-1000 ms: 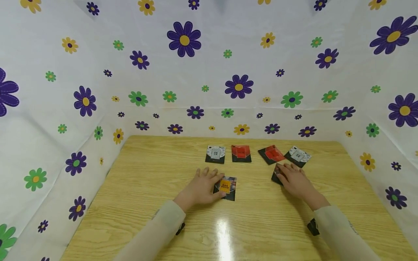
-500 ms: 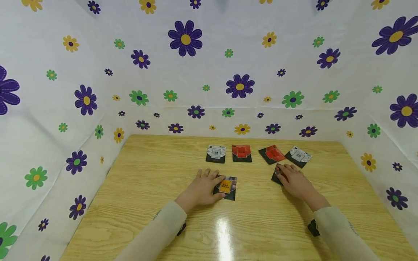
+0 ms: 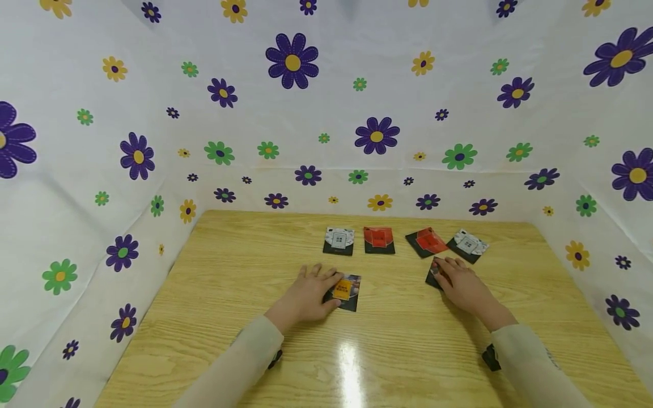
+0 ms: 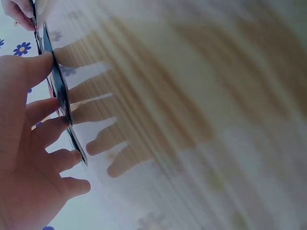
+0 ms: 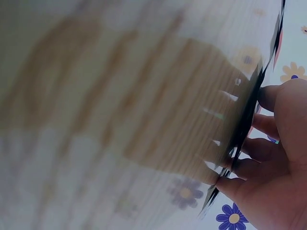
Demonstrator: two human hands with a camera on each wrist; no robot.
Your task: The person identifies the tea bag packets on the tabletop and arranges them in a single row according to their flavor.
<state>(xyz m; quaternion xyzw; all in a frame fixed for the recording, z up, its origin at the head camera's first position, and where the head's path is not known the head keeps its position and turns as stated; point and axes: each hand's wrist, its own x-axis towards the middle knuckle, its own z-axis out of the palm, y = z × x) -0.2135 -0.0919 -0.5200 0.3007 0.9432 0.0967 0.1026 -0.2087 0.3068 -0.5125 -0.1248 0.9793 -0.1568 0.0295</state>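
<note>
My left hand [image 3: 306, 294] lies with spread fingers over the left part of a flat square packet [image 3: 352, 297] with an orange label and black lower half. Its thumb and index finger touch the packet, which lies on the table. In the left wrist view, the thumb and fingertips meet the thin edge of that packet [image 4: 58, 84]. On the right, my right hand [image 3: 461, 289] rests its fingertips on another dark square packet [image 3: 432, 275], mostly hidden beneath the fingers. The right wrist view shows thumb and fingers pressing along this dark packet [image 5: 248, 110].
Behind the hands lies a row of similar packets: a white-and-black one [image 3: 339, 242], a red-and-black one [image 3: 379, 241], a tilted red one [image 3: 427, 242] and a tilted white one [image 3: 467, 245]. The wooden table [image 3: 229, 255] is enclosed by flower-print cloth [image 3: 326, 102].
My left hand has slid the orange-labelled packet a little to the left over the last half second. The right hand and its packet stay in place.
</note>
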